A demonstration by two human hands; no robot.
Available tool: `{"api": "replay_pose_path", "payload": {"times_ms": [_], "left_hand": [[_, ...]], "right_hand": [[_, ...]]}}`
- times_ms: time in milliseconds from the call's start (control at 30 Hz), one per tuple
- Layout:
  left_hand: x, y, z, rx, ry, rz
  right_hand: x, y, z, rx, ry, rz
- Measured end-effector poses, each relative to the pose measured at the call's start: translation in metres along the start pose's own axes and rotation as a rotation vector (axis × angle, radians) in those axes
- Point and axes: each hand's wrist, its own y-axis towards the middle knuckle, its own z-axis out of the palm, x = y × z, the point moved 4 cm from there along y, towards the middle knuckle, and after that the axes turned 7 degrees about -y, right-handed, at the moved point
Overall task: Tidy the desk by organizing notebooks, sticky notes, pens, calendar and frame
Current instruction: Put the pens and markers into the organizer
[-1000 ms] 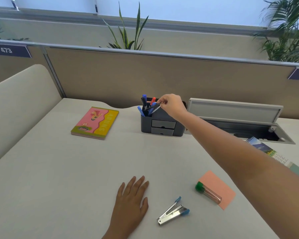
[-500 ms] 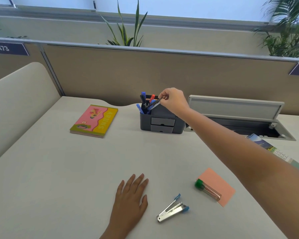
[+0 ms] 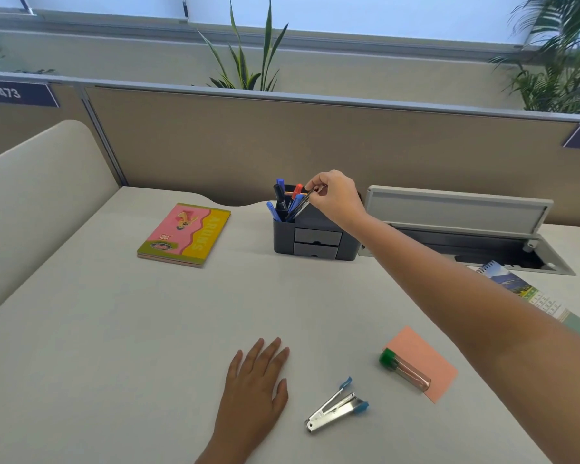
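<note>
The right hand point(image 3: 337, 197) pinches a dark pen point(image 3: 301, 204) by its top, tip already inside the organizer point(image 3: 315, 241) at the desk's back, so it should slide in steeply among the others before the fingers part (left hand point(image 3: 253, 390) flat, fingers spread, empty).

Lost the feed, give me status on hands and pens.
Right hand pinching a dark pen into the organizer. Left hand flat on desk, empty. Nothing blocking.
</note>
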Motion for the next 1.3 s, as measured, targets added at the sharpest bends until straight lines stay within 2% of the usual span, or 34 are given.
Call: {"api": "replay_pose_path", "payload": {"times_ms": [267,467,633,767,833,967,1033,1167,1300], "left_hand": [[0.003,-0.002,0.006,0.001,-0.007,0.008],[0.005,0.002,0.005,-0.018,-0.046,0.006],[0.004,0.001,0.002,0.027,-0.075,-0.015],[0.004,0.001,-0.005,0.016,-0.087,-0.027],[0.007,0.000,-0.010,-0.022,-0.074,-0.023],[-0.001,-0.009,-0.016,-0.254,-0.276,-0.048],[-0.014,-0.018,-0.012,-0.295,-0.330,-0.041],[-0.048,-0.030,0.002,-0.161,-0.197,0.114],[-0.060,-0.030,0.015,-0.069,-0.111,0.118]], "right_hand": [[0.003,0.011,0.010,0.107,0.050,0.038],[0.006,-0.022,-0.015,0.018,0.113,0.057],[-0.013,-0.104,-0.033,-0.046,0.242,0.132],[-0.046,-0.195,-0.017,0.175,0.101,0.139],[-0.068,-0.233,-0.016,0.230,0.024,0.162],[-0.108,-0.283,-0.045,0.086,0.008,0.299],[-0.124,-0.299,-0.055,0.056,0.001,0.369],[-0.142,-0.319,-0.052,0.117,-0.038,0.442],[-0.142,-0.319,-0.041,0.155,-0.093,0.402]]}}
